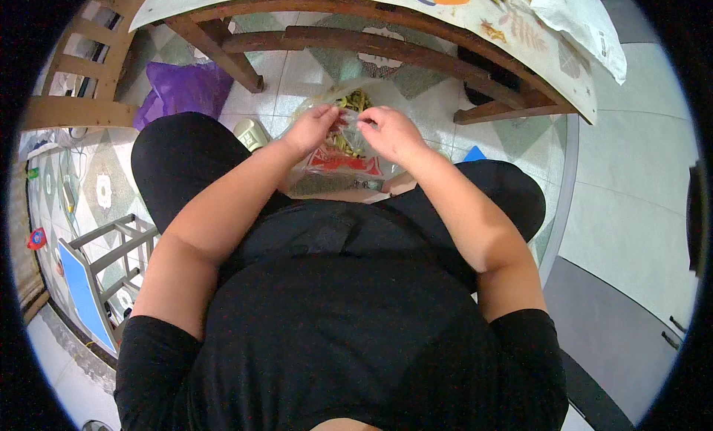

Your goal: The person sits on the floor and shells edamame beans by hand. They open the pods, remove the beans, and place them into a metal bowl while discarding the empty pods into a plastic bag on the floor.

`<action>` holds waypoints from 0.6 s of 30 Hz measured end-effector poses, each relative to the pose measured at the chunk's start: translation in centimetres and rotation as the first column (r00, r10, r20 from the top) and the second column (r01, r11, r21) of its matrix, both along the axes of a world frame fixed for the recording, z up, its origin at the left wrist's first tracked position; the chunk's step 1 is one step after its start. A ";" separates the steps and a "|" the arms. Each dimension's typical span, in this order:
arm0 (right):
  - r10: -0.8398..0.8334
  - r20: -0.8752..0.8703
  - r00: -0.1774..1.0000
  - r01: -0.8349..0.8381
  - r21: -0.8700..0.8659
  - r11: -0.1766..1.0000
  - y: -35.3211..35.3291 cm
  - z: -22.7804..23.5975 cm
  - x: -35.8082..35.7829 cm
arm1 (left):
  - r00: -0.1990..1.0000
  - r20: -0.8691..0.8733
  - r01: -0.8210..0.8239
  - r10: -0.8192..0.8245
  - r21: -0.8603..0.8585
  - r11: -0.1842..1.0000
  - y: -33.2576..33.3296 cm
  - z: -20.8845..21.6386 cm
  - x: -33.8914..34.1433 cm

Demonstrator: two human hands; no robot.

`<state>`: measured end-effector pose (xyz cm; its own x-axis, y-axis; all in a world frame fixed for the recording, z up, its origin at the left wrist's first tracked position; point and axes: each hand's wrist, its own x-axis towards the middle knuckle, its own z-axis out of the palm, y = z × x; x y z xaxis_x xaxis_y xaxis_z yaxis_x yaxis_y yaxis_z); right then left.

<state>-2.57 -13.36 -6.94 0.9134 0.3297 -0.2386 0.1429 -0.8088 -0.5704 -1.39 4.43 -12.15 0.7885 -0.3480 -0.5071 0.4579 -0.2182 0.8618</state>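
Note:
Between my knees, a clear plastic bag with red print (343, 164) lies spread low in front of me. Yellow-green vegetable pieces (355, 100) are in it, some behind my hands and some below them. My left hand (313, 129) is over the left part of the bag, its fingers pinched together. Facing it from the right, my right hand (391, 134) is also closed, thumb against fingers. The fingertips of the two hands are a short way apart. Whatever is between them is too small to make out.
A wooden table (356, 45) with a patterned cover stands ahead, a white plastic bag (583, 23) on its right end. On the tiled floor are a purple bag (186, 89) and a pale green container (250, 134). A blue-topped stool (88, 294) lies tipped at left.

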 end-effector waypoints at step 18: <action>0.115 -0.669 0.734 0.533 0.673 0.513 -1.1 7.7 -2.0 | 0.982 -0.005 -0.156 0.186 -0.569 0.807 -2.4 10.8 -1.8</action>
<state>-4.60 -14.44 0.78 0.7457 0.4775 -0.4646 -0.5664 0.0870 -0.8195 -3.17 2.05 -1.38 0.8809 -0.4180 -0.2222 0.3955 0.3920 0.8306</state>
